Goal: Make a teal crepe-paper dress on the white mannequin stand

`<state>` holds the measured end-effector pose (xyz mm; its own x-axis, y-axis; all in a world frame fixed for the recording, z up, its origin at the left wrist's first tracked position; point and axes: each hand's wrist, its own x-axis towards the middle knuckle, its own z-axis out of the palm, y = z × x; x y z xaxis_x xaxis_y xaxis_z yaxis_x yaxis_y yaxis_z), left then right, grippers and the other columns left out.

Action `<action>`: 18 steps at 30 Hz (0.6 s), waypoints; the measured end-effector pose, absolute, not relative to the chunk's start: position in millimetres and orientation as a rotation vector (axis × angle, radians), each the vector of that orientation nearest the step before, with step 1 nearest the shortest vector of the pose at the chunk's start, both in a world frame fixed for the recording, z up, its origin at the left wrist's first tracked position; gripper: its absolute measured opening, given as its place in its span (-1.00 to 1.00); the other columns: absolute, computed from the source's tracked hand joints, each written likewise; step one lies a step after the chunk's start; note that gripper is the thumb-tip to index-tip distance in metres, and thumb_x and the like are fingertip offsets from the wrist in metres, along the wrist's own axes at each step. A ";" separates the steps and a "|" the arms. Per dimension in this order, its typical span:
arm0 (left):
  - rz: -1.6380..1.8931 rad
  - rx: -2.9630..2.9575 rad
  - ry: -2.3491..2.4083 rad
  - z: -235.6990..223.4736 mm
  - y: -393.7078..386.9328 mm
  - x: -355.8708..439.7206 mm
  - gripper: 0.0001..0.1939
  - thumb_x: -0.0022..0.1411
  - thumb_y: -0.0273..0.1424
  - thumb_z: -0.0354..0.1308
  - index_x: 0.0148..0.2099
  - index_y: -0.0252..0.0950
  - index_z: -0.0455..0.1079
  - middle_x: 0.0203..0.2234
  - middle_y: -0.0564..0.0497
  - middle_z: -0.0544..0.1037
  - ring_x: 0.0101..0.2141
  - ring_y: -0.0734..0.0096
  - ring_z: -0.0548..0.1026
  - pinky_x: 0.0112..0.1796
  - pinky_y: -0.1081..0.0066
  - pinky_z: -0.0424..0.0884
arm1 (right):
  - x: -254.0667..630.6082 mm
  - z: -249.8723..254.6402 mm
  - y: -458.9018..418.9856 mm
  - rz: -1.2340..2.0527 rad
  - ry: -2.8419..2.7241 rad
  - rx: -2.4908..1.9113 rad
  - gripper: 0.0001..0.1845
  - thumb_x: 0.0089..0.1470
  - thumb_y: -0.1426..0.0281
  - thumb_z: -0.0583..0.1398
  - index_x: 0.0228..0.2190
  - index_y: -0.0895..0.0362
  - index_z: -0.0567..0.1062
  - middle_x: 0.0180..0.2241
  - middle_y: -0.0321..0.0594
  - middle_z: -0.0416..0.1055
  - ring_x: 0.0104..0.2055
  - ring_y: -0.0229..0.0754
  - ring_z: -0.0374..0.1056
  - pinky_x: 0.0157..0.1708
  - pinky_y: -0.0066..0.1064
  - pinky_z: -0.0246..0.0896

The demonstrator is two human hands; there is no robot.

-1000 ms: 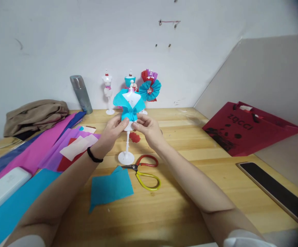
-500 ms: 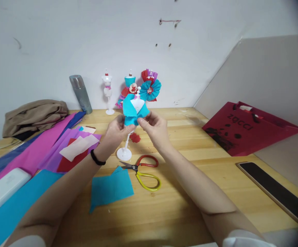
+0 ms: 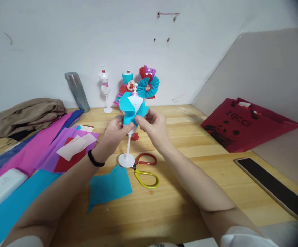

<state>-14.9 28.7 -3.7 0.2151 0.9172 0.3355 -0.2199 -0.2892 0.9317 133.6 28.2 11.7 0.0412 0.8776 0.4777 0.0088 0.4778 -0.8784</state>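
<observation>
A small white doll dress form (image 3: 135, 100) on a round-based stand is in front of me, between my hands. Blue crepe paper (image 3: 126, 103) wraps its chest and leaves a V-shaped neckline. My left hand (image 3: 116, 132) pinches the paper's lower edge at the waist, thumb in front. From the other side, my right hand (image 3: 154, 128) pinches the same paper with thumb and fingers; the fingertips behind are hidden. Below, scissors with one red and one yellow handle (image 3: 146, 180) lie on the table, their blades hidden by the stand's base. Beside them is a cut blue paper piece (image 3: 110, 188).
Along the wall stand a bare dress form (image 3: 104, 82), two decorated ones and a grey flask (image 3: 77, 92). Coloured paper sheets (image 3: 46, 144) and a brown cloth (image 3: 30, 115) lie at left. A red paper bag (image 3: 241, 127) and a phone (image 3: 272, 188) are at right.
The dress form has tilted, its base shifting nearer to me and over the scissor blades. Both hands keep their pinch on the blue paper. The whole view has shifted slightly.
</observation>
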 end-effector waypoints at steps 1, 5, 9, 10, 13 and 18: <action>1.333 1.405 0.710 -3.8 28.8 -14.5 -0.69 0.07 -0.23 0.41 -0.24 -0.29 0.44 -0.40 0.03 0.56 -0.36 0.38 0.50 -0.30 0.40 0.44 | 133.1 10.6 29.3 0.768 -1.377 -0.889 -0.78 -0.11 0.25 0.32 -0.56 0.07 0.41 -0.60 -0.37 0.29 -0.52 -0.29 0.16 -0.47 -0.35 0.10; 1.344 1.396 0.713 -3.4 28.6 -13.4 -0.68 0.05 -0.26 0.43 -0.21 -0.29 0.47 -0.36 0.01 0.61 -0.32 0.35 0.55 -0.25 0.38 0.46 | 133.4 7.6 32.5 0.734 -1.356 -0.907 -0.84 -0.08 0.33 0.27 -0.58 0.07 0.40 -0.59 -0.35 0.30 -0.51 -0.26 0.19 -0.46 -0.33 0.12; 1.356 1.373 0.711 -4.0 27.2 -11.8 -0.67 0.04 -0.25 0.44 -0.20 -0.29 0.48 -0.34 0.00 0.62 -0.29 0.33 0.56 -0.21 0.38 0.47 | 133.2 7.2 32.1 0.716 -1.322 -0.900 -0.84 -0.09 0.37 0.24 -0.58 0.05 0.34 -0.58 -0.36 0.30 -0.51 -0.26 0.19 -0.45 -0.33 0.13; 1.356 1.368 0.707 -4.5 26.8 -11.3 -0.68 0.04 -0.25 0.44 -0.20 -0.29 0.48 -0.35 0.00 0.61 -0.29 0.34 0.56 -0.22 0.38 0.47 | 132.6 7.0 31.3 0.686 -1.326 -0.907 -0.82 -0.09 0.37 0.25 -0.59 0.05 0.31 -0.59 -0.37 0.28 -0.51 -0.27 0.17 -0.46 -0.33 0.12; 1.358 1.363 0.700 -6.1 25.7 -10.1 -0.70 0.07 -0.25 0.42 -0.21 -0.27 0.48 -0.39 0.03 0.57 -0.34 0.38 0.53 -0.24 0.38 0.47 | 130.4 6.2 27.8 0.598 -1.385 -0.917 -0.76 -0.08 0.37 0.26 -0.59 0.05 0.27 -0.61 -0.40 0.23 -0.53 -0.30 0.13 -0.47 -0.36 0.08; 1.361 1.406 0.729 -6.9 26.7 -11.3 -0.70 0.07 -0.26 0.40 -0.22 -0.27 0.43 -0.39 0.05 0.55 -0.35 0.41 0.51 -0.24 0.40 0.46 | 131.4 4.7 25.8 0.393 -1.500 -0.859 -0.86 -0.03 0.44 0.18 -0.56 0.08 0.31 -0.58 -0.42 0.23 -0.54 -0.34 0.14 -0.50 -0.42 0.07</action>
<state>-11.3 26.7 -6.9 0.1826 0.9178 0.3525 -0.2152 -0.3125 0.9252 131.4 25.8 4.7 0.0811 0.7098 0.6997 0.2751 0.6588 -0.7002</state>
